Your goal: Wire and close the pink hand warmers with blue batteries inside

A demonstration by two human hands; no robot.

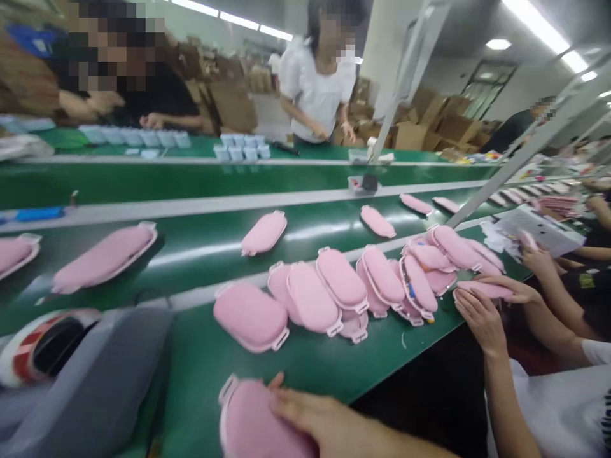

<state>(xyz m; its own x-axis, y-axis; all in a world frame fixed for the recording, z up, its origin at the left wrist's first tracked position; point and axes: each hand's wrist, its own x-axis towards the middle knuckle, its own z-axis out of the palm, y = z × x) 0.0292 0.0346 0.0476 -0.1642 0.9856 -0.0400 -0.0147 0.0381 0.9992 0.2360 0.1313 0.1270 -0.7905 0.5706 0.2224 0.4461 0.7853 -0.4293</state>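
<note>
At the bottom of the view, my right hand (324, 413) grips a pink oval case (260, 420) with a pale rim and a small loop at its end. The fingers lie over the case's right side, and its lower part runs out of the picture. My left hand does not show. Just beyond, on the green work surface (195, 375), lies another pink case (251, 316). Beside that one, several more are heaped in an overlapping pile (341, 280) stretching to the right. One case in the pile (417, 286) shows blue and dark bits along its edge.
A grey tape dispenser (109, 375) stands at left. Spaced pink cases (265, 233) lie on the green belt (200, 248) behind. A co-worker's hands (487, 305) hold a pink case at right. Two people (317, 83) stand or sit across the line, near light-blue cups (243, 146). A metal post (506, 168) slants upward.
</note>
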